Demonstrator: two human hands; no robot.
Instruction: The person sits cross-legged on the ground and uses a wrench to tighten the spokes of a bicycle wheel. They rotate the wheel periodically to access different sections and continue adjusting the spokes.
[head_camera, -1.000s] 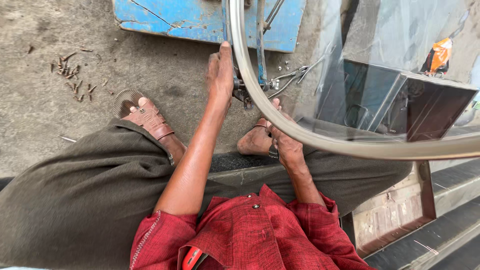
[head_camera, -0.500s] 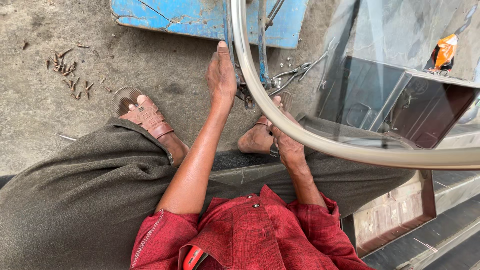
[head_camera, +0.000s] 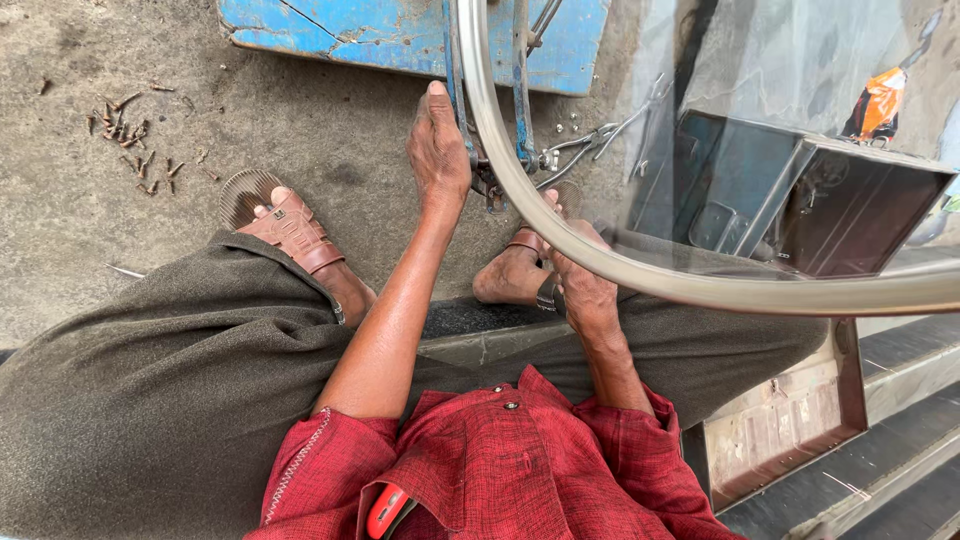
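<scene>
**Both hands steady a bare wheel rim in a blue stand**

Head view: A person sits low, knees apart, looking down between their own legs. The rim (head_camera: 600, 262), a bare silver hoop, sweeps from the top of the frame down and off to the right, upright in the blue stand (head_camera: 520, 100) that rises from the blue board (head_camera: 380, 35) on the ground. It sits right in front of the body, probably so that both arms reach it without stretching.

The left hand (head_camera: 438, 150) stretches forward, fingers straight and pressed together, the palm side laid against the stand's left upright just beside the rim. It reads as a bracing hand, keeping the frame from rocking, not as a grip; nothing is pinched in it.

The right hand (head_camera: 582, 285) is close to the body, curled under the lower arc of the rim, knuckles up. The fingers wrap toward the metal, but the rim hides their tips, so I cannot tell how tightly they close or whether they hold a small tool.

Sandalled feet (head_camera: 295, 232) are planted either side of the stand, likely to pin it. Small metal arms (head_camera: 600, 135) jut from the stand towards the rim. Rusty nails (head_camera: 130, 150) lie scattered to the left; an open metal box (head_camera: 850, 210) stands at the right.
</scene>
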